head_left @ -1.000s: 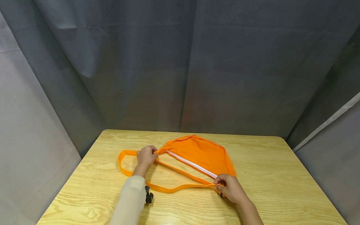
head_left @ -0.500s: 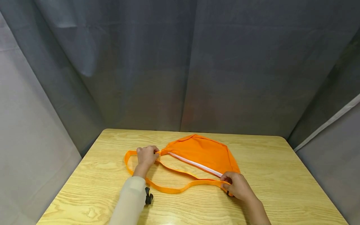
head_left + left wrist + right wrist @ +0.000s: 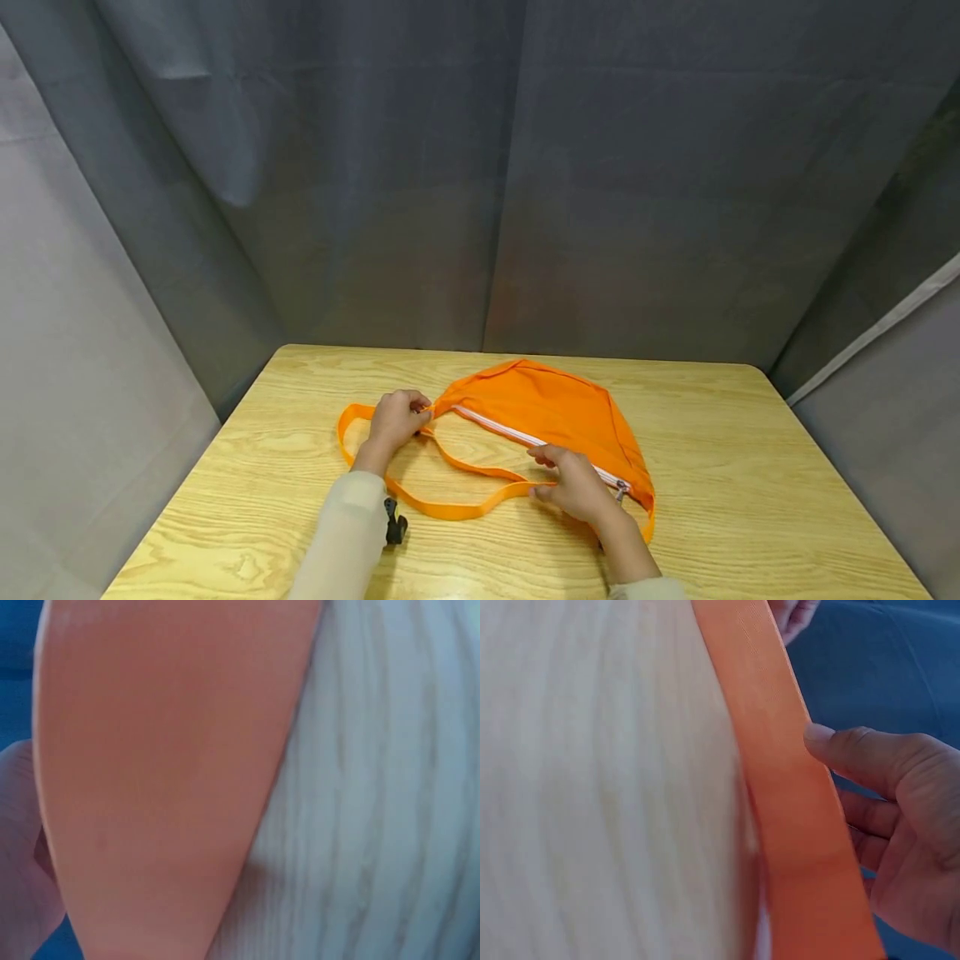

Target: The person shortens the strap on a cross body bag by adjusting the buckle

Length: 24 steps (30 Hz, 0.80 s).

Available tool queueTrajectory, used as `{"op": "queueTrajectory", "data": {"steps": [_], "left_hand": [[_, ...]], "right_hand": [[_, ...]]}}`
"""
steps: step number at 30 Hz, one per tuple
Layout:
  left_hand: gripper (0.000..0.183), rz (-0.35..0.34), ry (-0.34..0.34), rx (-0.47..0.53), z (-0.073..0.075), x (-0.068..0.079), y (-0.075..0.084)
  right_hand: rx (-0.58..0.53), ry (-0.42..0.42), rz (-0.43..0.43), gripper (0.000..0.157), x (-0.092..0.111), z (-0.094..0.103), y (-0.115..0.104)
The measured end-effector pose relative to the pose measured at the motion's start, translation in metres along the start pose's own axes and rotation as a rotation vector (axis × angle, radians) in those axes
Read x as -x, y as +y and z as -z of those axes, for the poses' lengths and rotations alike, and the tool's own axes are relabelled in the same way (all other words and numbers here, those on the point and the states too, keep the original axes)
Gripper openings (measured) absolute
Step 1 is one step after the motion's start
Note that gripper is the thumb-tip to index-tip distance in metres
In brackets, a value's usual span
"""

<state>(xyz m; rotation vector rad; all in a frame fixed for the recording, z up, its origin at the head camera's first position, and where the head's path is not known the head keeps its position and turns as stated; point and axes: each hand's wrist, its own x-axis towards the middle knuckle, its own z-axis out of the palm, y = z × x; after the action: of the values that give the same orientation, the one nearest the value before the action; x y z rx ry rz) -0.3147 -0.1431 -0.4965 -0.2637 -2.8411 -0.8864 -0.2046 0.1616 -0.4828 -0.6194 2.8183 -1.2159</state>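
An orange waist bag (image 3: 555, 408) lies on the wooden table, its white zipper (image 3: 498, 427) facing the person and a metal zipper pull (image 3: 622, 487) at the right end. Its orange strap (image 3: 457, 510) loops out to the left and along the front. My left hand (image 3: 397, 417) pinches the strap close to the bag's left corner. Over the front stretch of strap, my right hand (image 3: 573, 483) has thumb and fingers spread apart. In the right wrist view the thumb (image 3: 821, 735) touches the strap's edge, with the other fingers behind it.
The table (image 3: 750, 500) has a rounded far edge, with a dark grey curtain (image 3: 480, 208) behind it. Lighter grey cloth hangs at both sides. A small black device (image 3: 395, 522) sits by the left sleeve (image 3: 341, 533).
My right hand has let go of the bag's right corner and moved left to the strap, baring the zipper pull. The bag has shifted slightly right. My left hand keeps its pinch.
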Motion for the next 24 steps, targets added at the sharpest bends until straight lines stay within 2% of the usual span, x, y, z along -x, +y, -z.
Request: {"op": "queueTrajectory", "data": {"steps": [5, 9, 15, 24], "left_hand": [[0.011, -0.005, -0.009, 0.031, 0.002, 0.000, 0.001], [0.011, -0.004, -0.007, 0.029, 0.005, 0.002, 0.001], [0.007, 0.009, -0.009, -0.003, 0.010, 0.003, 0.001], [0.008, 0.030, 0.004, -0.047, 0.017, 0.009, -0.007]], "right_hand": [[0.014, 0.008, 0.015, 0.034, -0.001, -0.009, 0.004], [0.073, 0.054, -0.036, 0.022, 0.002, -0.007, 0.008], [0.158, 0.125, -0.104, 0.019, 0.010, 0.008, 0.017], [0.237, 0.167, -0.134, 0.018, 0.021, 0.037, 0.037]]}}
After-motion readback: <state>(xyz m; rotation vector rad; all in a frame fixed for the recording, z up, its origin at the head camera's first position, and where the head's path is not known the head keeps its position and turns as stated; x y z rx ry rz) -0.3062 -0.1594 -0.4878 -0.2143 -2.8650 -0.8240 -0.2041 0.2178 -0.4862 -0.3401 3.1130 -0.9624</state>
